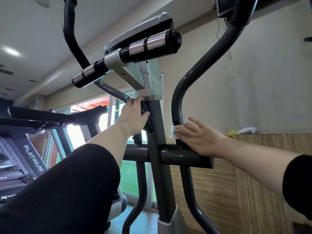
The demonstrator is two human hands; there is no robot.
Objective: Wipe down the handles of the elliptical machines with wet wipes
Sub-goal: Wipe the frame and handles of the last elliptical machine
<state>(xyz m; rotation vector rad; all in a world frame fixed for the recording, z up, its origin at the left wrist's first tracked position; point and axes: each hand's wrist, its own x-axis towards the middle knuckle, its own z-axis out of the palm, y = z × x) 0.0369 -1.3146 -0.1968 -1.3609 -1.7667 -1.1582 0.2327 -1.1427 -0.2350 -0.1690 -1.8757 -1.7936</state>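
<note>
I look up at an elliptical machine from low down. Its dark right moving handle (199,68) curves up past the console (143,29). My right hand (197,137) presses a crumpled white wet wipe (174,131) against the base of that handle, just above the horizontal pivot tube (184,157). My left hand (135,115) grips a black knob on the grey centre post (158,166), where the left moving handle (72,36) bends down. The two short fixed grips with chrome sensor bands (152,45) stick out below the console, untouched.
A black treadmill (33,159) marked PLATINUM stands to the left, with bright windows behind it. A wood-panelled low wall (253,183) runs along the right, its ledge holding a white object (249,130). A dark screen (231,5) hangs top right.
</note>
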